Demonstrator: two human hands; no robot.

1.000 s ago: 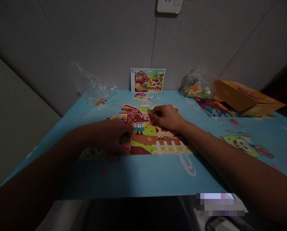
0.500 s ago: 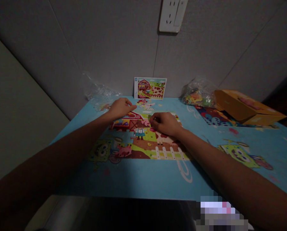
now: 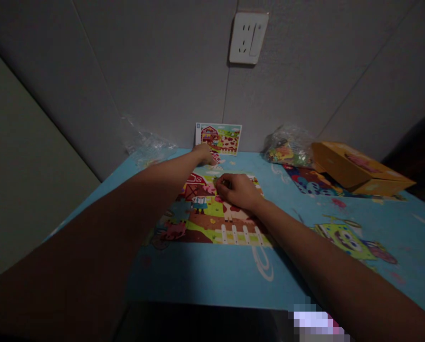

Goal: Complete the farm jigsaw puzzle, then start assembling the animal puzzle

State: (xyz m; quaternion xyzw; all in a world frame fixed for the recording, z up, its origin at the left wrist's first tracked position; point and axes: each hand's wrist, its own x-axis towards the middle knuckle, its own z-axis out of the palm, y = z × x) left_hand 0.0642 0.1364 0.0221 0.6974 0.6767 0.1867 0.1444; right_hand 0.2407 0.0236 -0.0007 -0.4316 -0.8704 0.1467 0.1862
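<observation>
A partly built farm jigsaw puzzle (image 3: 212,216) lies on the blue cartoon-printed table (image 3: 205,275). My left hand (image 3: 203,153) is stretched far forward over loose pieces (image 3: 217,161) near the reference picture card (image 3: 218,138) leaning on the wall; its fingers are curled down on a piece. On the puzzle's upper middle rests my right hand (image 3: 235,191), its fingers closed and pressing on a small piece there.
A crumpled clear plastic bag (image 3: 146,142) lies at the back left. A plastic bag of puzzle pieces (image 3: 287,149) and an orange cardboard box (image 3: 358,168) sit at the back right. A wall socket (image 3: 248,38) is above.
My left hand left the puzzle's lower left corner and reached forward to the loose pieces by the picture card. My right hand stayed on the puzzle. The view tilted up.
</observation>
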